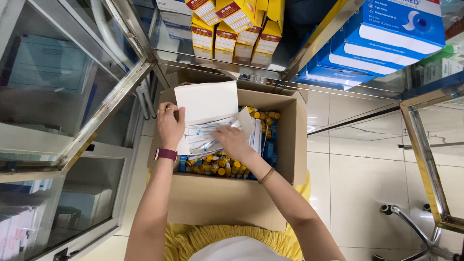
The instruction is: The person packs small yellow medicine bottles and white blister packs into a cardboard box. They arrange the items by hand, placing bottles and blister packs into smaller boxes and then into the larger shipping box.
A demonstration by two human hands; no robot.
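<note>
An open brown cardboard box (290,140) rests on my lap, filled with several small amber vials with yellow caps (217,168) and blue cartons (268,150). Inside it lies an open white carton (205,104) with its lid flap raised, holding several clear-wrapped syringe packets (205,137). My left hand (170,126) grips the white carton's left side; it wears rings and a maroon wristband. My right hand (234,141) lies on the packets with fingers curled into them, a thin bracelet on its wrist.
A glass-and-metal cabinet (111,96) stands at the left. A glass shelf above carries yellow-and-red boxes (232,34) and blue-and-white boxes (386,38). Another glass cabinet frame (427,159) is at the right, a chrome chair base (411,227) on the tiled floor.
</note>
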